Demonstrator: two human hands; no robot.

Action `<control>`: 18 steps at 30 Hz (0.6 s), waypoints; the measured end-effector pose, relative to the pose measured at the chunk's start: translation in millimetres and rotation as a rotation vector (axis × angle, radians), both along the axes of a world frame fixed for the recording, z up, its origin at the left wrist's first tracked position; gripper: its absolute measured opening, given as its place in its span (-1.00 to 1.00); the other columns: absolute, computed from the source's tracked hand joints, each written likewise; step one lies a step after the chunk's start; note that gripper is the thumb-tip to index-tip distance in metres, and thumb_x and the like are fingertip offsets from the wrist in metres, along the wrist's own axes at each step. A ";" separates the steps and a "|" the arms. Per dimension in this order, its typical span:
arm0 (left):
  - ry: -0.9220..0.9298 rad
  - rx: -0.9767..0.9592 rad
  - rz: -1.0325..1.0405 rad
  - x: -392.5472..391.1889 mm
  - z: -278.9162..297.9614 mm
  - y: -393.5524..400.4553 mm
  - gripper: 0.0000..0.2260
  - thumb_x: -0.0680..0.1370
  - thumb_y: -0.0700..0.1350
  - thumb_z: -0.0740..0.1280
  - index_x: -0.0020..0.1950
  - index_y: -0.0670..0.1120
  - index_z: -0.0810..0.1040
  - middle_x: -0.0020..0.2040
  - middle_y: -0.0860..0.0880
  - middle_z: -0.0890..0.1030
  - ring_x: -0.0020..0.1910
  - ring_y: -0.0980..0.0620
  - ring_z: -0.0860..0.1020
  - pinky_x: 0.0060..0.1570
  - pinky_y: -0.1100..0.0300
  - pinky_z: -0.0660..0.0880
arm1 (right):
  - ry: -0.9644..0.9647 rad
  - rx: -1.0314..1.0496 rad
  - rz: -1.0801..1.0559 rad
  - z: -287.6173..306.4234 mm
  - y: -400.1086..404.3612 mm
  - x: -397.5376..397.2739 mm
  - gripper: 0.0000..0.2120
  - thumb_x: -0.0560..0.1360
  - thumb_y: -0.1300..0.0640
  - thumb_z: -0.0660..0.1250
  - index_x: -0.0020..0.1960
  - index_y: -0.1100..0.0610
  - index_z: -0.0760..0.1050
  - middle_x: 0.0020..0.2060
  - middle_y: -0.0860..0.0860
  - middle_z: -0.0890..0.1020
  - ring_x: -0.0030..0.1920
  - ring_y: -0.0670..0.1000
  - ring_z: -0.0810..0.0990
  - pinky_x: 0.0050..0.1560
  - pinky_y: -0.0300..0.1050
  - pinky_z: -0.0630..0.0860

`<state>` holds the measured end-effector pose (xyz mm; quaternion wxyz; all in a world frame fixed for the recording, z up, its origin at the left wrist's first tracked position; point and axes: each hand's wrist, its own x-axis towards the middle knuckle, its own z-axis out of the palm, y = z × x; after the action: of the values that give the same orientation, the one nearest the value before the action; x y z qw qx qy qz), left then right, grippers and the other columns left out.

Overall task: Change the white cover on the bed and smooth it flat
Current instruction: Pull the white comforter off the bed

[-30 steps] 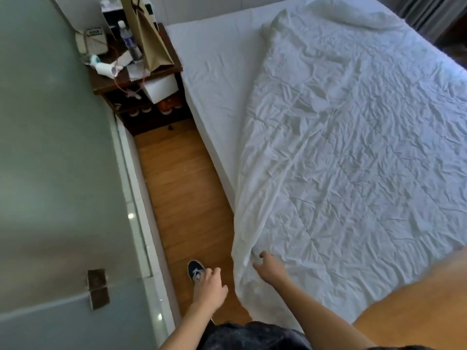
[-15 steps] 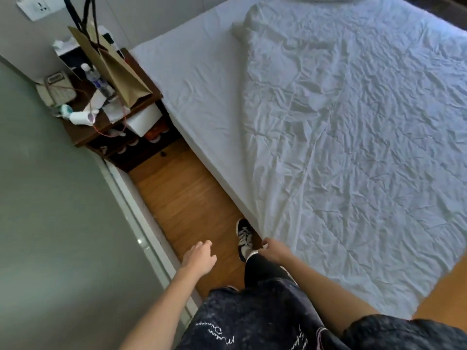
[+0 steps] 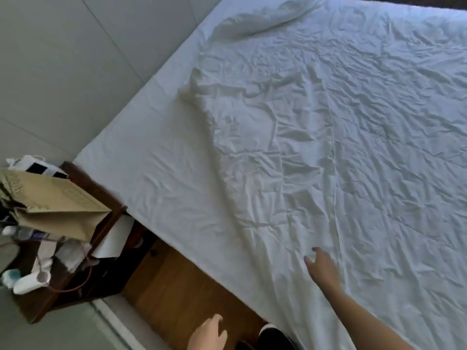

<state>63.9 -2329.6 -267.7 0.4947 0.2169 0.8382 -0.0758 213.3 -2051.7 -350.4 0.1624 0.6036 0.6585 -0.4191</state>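
A crumpled white cover [image 3: 328, 137] lies spread over most of the bed, its left edge bunched in a wavy fold. A strip of the smoother white sheet [image 3: 156, 157] shows along the bed's left side. My right hand [image 3: 322, 269] reaches over the cover near the bed's near-left edge, fingers apart, holding nothing. My left hand [image 3: 208, 334] hangs low over the wooden floor beside the bed, fingers loosely apart and empty.
A dark wooden nightstand [image 3: 83, 248] stands at the left, crowded with a brown paper bag [image 3: 58, 208], a white tube [image 3: 27, 282] and other small items. A narrow strip of wooden floor [image 3: 177, 294] runs between bed and wall. My dark shoe [image 3: 273, 337] is by the bed.
I have stepped toward the head of the bed, so the nightstand is closer. My right hand let go of the cover's edge and moved up over the bed. My left hand stays low.
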 end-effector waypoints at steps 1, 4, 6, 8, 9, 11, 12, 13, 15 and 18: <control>-0.012 0.005 -0.027 -17.4 -8.3 14.8 -0.63 0.58 0.10 0.21 0.39 0.11 0.37 0.27 0.11 0.50 0.24 0.14 0.47 0.22 0.25 0.39 | 0.008 0.080 -0.078 -6.6 25.2 -12.9 -0.48 0.56 0.00 0.28 0.45 0.18 0.29 0.36 0.20 0.40 0.33 0.21 0.40 0.28 0.06 0.35; -0.030 0.028 -0.160 -66.2 -37.3 55.6 -0.62 0.61 0.07 0.16 0.43 0.07 0.31 0.34 0.05 0.44 0.30 0.06 0.43 0.23 0.18 0.40 | 0.019 0.181 -0.274 -33.5 93.3 -38.5 -0.26 0.46 -0.12 0.39 0.48 0.22 0.23 0.38 0.25 0.37 0.38 0.27 0.33 0.34 0.18 0.31; 0.024 0.087 -0.237 -96.9 -62.0 82.5 -0.58 0.64 0.04 0.13 0.50 0.01 0.26 0.40 0.02 0.39 0.36 0.03 0.36 0.29 0.16 0.36 | 0.027 0.189 -0.368 -57.0 125.3 -50.2 -0.11 0.39 -0.21 0.44 0.51 0.20 0.17 0.39 0.24 0.35 0.39 0.27 0.32 0.36 0.20 0.31; 0.098 0.141 -0.300 -125.6 -84.3 111.5 -0.55 0.65 0.02 0.10 0.53 -0.04 0.19 0.43 -0.02 0.34 0.39 0.02 0.31 0.33 0.16 0.31 | 0.073 0.167 -0.438 -77.7 146.6 -60.9 -0.03 0.36 -0.24 0.46 0.54 0.18 0.08 0.45 0.21 0.29 0.43 0.24 0.29 0.39 0.16 0.26; 0.130 0.164 -0.324 -138.3 -94.6 124.3 -0.55 0.65 0.02 0.10 0.54 -0.04 0.18 0.43 -0.02 0.33 0.39 0.01 0.31 0.32 0.16 0.31 | 0.115 0.144 -0.463 -86.2 152.3 -66.2 0.00 0.37 -0.23 0.46 0.55 0.17 0.03 0.48 0.19 0.26 0.45 0.22 0.26 0.41 0.13 0.23; 0.184 0.208 -0.368 -158.8 -108.8 147.1 -0.55 0.65 0.01 0.11 0.53 -0.04 0.19 0.42 -0.03 0.34 0.37 0.00 0.32 0.27 0.14 0.34 | 0.175 0.064 -0.486 -100.4 155.9 -81.1 0.02 0.37 -0.20 0.48 0.56 0.17 -0.02 0.50 0.17 0.24 0.45 0.21 0.27 0.41 0.09 0.22; 0.204 0.228 -0.377 -165.7 -113.1 155.7 -0.56 0.64 0.01 0.12 0.52 -0.04 0.20 0.41 -0.03 0.35 0.36 0.00 0.33 0.25 0.13 0.35 | 0.202 0.027 -0.492 -105.2 153.1 -89.6 0.03 0.33 -0.20 0.50 0.55 0.16 0.02 0.47 0.17 0.29 0.42 0.22 0.32 0.40 0.09 0.27; 0.216 0.249 -0.376 -170.1 -114.8 163.4 -0.56 0.64 0.00 0.14 0.51 -0.04 0.21 0.40 -0.03 0.35 0.35 -0.01 0.34 0.23 0.13 0.36 | 0.233 0.004 -0.487 -105.7 147.6 -100.6 0.04 0.23 -0.23 0.52 0.51 0.16 0.11 0.42 0.18 0.37 0.36 0.23 0.40 0.37 0.12 0.34; 0.243 0.312 -0.396 -171.3 -110.5 173.3 -0.55 0.63 -0.03 0.16 0.51 -0.06 0.21 0.39 -0.04 0.36 0.33 -0.02 0.35 0.20 0.13 0.39 | 0.292 -0.017 -0.382 -106.1 128.7 -121.9 0.02 0.05 -0.23 0.43 0.42 0.16 0.28 0.29 0.15 0.51 0.26 0.20 0.50 0.27 0.08 0.43; 0.240 0.467 -0.402 -166.5 -91.3 187.3 -0.49 0.63 0.02 0.19 0.54 -0.06 0.15 0.45 -0.06 0.27 0.41 -0.03 0.27 0.28 0.13 0.34 | 0.296 -0.066 -0.121 -76.8 82.0 -166.1 -0.15 0.22 -0.01 0.38 0.47 0.17 0.26 0.25 0.15 0.54 0.23 0.18 0.52 0.14 -0.10 0.41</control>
<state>-102.6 -2142.3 -359.0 0.3042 0.4750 0.8257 -0.0026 47.2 -1969.6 -427.2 0.0579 0.5682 0.6236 -0.5338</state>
